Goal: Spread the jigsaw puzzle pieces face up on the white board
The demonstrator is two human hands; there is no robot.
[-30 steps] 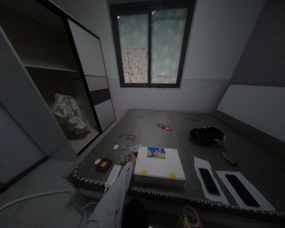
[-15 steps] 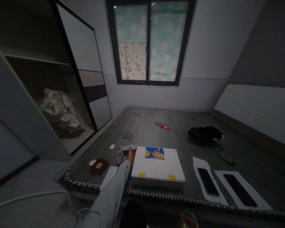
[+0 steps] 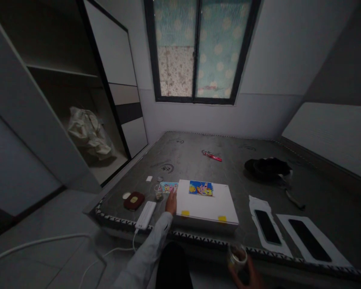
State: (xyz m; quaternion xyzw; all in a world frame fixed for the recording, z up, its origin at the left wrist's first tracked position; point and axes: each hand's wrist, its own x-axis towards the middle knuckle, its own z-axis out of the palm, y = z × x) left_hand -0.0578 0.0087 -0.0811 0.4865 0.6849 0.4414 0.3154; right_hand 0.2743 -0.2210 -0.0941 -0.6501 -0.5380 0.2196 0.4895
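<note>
The right hand holds a clear cup (left hand beside the box).

The light is dim, brightest at the dark-framed window, its glass covered in pale teal with light dots and, lower left, a speckled patch. Around it the wall is pale, with a horizontal line along it. At left stands a wardrobe, partly open, a shelf inside. The floor is grey tile. A white headboard borders the grey bed at right.
</note>
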